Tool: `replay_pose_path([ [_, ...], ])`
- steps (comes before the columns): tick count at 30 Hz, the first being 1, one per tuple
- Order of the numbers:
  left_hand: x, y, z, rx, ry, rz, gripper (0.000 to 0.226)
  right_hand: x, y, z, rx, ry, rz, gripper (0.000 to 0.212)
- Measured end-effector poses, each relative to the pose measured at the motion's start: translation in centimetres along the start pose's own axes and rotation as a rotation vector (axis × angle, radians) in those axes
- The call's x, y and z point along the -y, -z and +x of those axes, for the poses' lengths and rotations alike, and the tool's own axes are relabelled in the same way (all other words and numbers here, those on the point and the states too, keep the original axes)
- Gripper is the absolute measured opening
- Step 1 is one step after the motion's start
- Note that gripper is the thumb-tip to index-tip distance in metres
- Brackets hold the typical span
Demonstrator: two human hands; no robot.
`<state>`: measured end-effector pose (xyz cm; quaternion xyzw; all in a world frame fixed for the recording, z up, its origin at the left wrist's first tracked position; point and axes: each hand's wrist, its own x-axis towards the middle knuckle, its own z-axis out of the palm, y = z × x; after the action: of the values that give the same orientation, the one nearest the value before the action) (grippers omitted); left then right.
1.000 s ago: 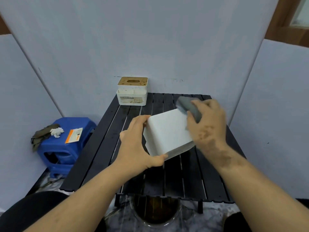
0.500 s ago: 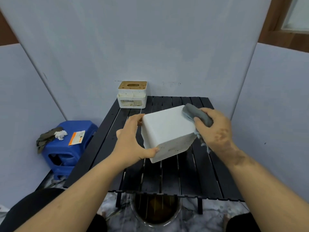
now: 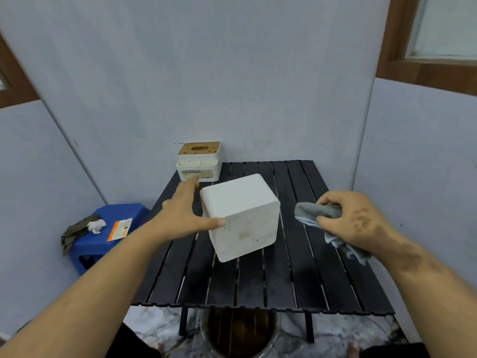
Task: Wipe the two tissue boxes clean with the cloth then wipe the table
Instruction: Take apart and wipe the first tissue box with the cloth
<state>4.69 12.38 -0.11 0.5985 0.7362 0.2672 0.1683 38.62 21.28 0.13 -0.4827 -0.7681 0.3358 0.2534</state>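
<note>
A white speckled tissue box [image 3: 241, 215] rests upside down, plain base up, in the middle of the black slatted table [image 3: 296, 275]. My left hand [image 3: 184, 215] grips its left side, thumb on the near face. My right hand [image 3: 353, 220] hovers to the right of the box, apart from it, closed around a grey cloth [image 3: 316, 211] whose end hangs below the palm. A second white tissue box [image 3: 198, 161] with a wooden slotted lid stands at the table's far left corner.
Grey partition panels close in the table behind and on both sides. A blue plastic stool [image 3: 108, 233] with a rag, crumpled tissue and an orange card stands left of the table. A round bin [image 3: 240, 332] sits under the near edge.
The white box has come down from a tilted hold onto the table. My right hand with the cloth has pulled away from the box's top right corner to the right.
</note>
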Motion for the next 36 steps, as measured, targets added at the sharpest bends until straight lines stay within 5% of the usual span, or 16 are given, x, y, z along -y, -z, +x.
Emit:
replay_pose_path([
  [3,-4.0,0.5,1.1,0.021,-0.075,0.191,0.133,-0.8,0.0,0.2,0.018,0.003,-0.128,0.013],
  [9,-10.4,-2.1,5.7,0.172,-0.218,0.679,0.073,-2.4,-2.5,1.0,0.161,0.01,-0.45,0.017],
  [15,-11.6,-3.3,8.1,0.258,-0.197,0.79,0.065,-3.9,-4.3,0.9,0.259,-0.004,-0.565,0.02],
  [19,-11.7,-2.2,8.0,0.304,-0.206,0.745,0.068,-4.3,-4.4,0.7,0.27,-0.009,-0.567,0.019],
  [22,-11.9,0.1,7.0,0.313,-0.224,0.736,0.092,-4.5,-4.4,0.6,0.276,-0.015,-0.552,0.017],
  [30,-7.4,4.5,1.4,0.188,-0.204,0.186,0.108,-4.7,-4.0,0.9,0.253,-0.063,-0.472,0.014],
  [36,-3.3,3.3,-2.2,0.047,-0.179,0.025,0.107,-0.8,-0.4,0.0,-0.095,-0.083,-0.019,0.013],
])
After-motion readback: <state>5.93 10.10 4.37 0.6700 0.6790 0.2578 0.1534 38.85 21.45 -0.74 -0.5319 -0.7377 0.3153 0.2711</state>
